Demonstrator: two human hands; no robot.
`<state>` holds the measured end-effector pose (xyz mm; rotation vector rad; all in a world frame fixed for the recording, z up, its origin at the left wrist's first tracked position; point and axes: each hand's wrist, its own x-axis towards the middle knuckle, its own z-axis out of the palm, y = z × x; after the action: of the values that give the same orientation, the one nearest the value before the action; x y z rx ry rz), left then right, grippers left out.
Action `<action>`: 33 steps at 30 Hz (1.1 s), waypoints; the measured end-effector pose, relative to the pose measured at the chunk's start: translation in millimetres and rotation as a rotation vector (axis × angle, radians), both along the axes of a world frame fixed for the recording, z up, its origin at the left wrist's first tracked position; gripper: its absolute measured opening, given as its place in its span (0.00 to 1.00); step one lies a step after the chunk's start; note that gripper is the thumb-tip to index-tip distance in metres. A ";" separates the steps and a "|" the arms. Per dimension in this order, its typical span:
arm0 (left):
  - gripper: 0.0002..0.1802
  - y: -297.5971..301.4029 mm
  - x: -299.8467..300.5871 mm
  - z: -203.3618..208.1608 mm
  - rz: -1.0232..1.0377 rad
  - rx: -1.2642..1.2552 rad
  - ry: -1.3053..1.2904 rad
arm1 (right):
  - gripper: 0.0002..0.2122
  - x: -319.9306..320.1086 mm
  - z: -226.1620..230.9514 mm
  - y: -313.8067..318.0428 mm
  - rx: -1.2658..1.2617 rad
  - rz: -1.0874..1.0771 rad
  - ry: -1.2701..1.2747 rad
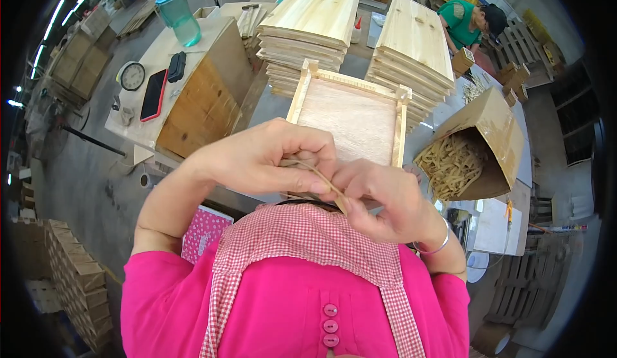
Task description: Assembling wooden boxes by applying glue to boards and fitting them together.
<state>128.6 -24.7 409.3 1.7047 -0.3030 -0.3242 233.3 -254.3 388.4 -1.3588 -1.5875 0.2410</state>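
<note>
A thin tan strip [323, 179], of a material I cannot make out, runs between my two hands close to my chest. My left hand [273, 159] pinches it between thumb and fingers, and part of it curls inside that palm. On the other side, my right hand [384, 197] is closed on its end with thumb and forefinger. Just beyond the hands lies a shallow wooden frame [406, 123] with a pale plywood panel [350, 114]; its near side is hidden by my hands.
A cardboard box [495, 123] of similar tan strips [453, 165] lies tipped at the right. Behind the frame rise two stacks of wooden boards [315, 11] [414, 36]. A side cabinet [202, 94] carries a phone [154, 96], clock [132, 76] and teal bottle [178, 14]. A co-worker [464, 24] bends far right.
</note>
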 end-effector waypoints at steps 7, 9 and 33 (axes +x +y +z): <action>0.17 69.9 37.3 -16.6 0.149 0.933 -0.773 | 0.09 33.8 13.9 -6.7 -0.184 -0.413 -0.475; 0.18 90.1 63.2 -28.2 0.287 0.970 -0.910 | 0.13 86.9 4.2 -8.0 -0.076 -0.628 -0.674; 0.29 64.0 -21.8 -67.9 0.317 0.536 -0.468 | 0.30 59.4 -41.5 -86.0 -0.438 -0.411 -0.157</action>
<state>106.8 39.3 341.5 2.3167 -0.2939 0.2614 292.7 -340.3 346.8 -2.0521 -1.3862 0.2425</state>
